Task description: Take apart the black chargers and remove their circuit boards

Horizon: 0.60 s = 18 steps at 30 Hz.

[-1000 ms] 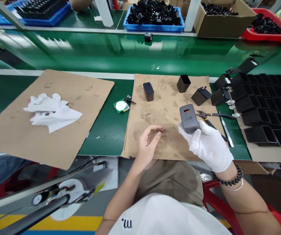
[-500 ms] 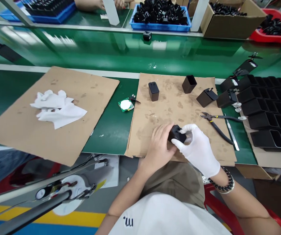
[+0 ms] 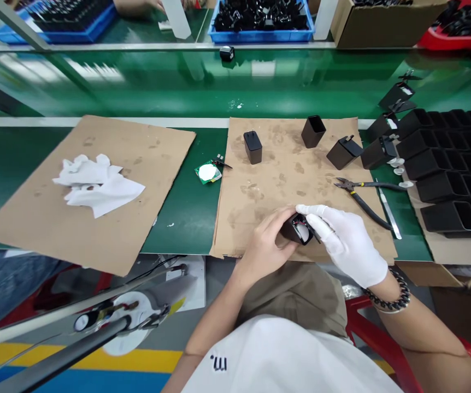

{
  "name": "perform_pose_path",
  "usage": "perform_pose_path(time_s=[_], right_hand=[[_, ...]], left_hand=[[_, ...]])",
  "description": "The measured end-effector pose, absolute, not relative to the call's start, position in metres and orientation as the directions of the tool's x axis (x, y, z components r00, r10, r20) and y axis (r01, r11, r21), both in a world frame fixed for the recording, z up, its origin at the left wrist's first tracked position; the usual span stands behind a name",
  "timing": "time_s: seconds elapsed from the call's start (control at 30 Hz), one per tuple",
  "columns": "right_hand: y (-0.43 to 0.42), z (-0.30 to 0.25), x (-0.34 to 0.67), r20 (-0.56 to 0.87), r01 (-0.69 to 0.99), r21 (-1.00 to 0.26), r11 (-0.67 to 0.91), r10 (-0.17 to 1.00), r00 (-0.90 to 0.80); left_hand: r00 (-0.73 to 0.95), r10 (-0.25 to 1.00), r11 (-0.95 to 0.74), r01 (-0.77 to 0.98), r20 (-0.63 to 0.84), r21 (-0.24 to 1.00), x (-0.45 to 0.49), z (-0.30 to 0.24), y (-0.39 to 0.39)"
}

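Note:
My bare left hand [image 3: 266,240] wraps round a small black charger case [image 3: 290,228] held just above the cardboard near its front edge. The case is tilted, with its open end facing right; a white part and thin red wires show inside. My right hand [image 3: 342,240], in a white glove, pinches a black end cap [image 3: 314,231] beside that opening. Its fingers partly hide the cap. Further up the cardboard, one closed case [image 3: 253,147] with pins and one open case [image 3: 313,132] stand upright. Another pinned case [image 3: 344,153] leans to the right.
Pliers [image 3: 362,199] and metal tweezers [image 3: 389,214] lie to my right, before rows of black cases [image 3: 444,185]. On the left are a green circuit board [image 3: 208,172] and white cloth gloves [image 3: 98,185]. A blue tray [image 3: 262,36] of black parts stands across the green belt [image 3: 170,82].
The end cap has come away from the case towards the right, exposing the inside. My right hand has turned and shifted right, while my left hand keeps its hold.

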State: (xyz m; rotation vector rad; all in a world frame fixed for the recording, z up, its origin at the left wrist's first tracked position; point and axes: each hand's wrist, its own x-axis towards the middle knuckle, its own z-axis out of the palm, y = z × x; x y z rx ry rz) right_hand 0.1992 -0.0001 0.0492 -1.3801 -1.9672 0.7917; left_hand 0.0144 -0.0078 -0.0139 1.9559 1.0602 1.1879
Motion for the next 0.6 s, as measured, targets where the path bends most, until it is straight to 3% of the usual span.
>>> perform_pose_path(time_s=[0.07, 0.13, 0.17, 0.23, 0.33, 0.47, 0.6], right_hand=[[0.006, 0.049, 0.206, 0.099, 0.491, -0.85, 0.189, 0.974, -0.205], [0.017, 0.047, 0.219, 0.133, 0.524, -0.839, 0.146, 0.989, -0.062], [0.023, 0.046, 0.229, 0.18, 0.612, -0.778, 0.145, 0.984, -0.004], [0.034, 0.042, 0.255, 0.253, 0.835, -0.531, 0.145, 0.967, -0.007], [0.046, 0.035, 0.3, 0.092, 0.977, -0.156, 0.146, 0.987, -0.132], [0.06, 0.034, 0.338, -0.159, 0.982, -0.042, 0.182, 0.97, -0.186], [0.07, 0.045, 0.334, -0.18, 0.983, -0.069, 0.173, 0.967, -0.182]], left_hand=[[0.262, 0.886, -0.452, 0.296, 0.383, 0.842, 0.013, -0.012, -0.008], [0.231, 0.914, -0.389, 0.275, 0.332, 0.879, 0.012, -0.01, -0.008], [0.216, 0.928, -0.356, 0.266, 0.304, 0.896, 0.012, -0.01, -0.008], [0.197, 0.946, -0.304, 0.25, 0.26, 0.919, 0.011, -0.011, -0.008], [0.157, 0.965, -0.244, 0.227, 0.212, 0.943, 0.01, -0.016, -0.007], [0.095, 0.982, -0.179, 0.176, 0.164, 0.968, 0.01, -0.023, -0.005], [0.068, 0.985, -0.167, 0.148, 0.158, 0.975, 0.014, -0.023, -0.004]])
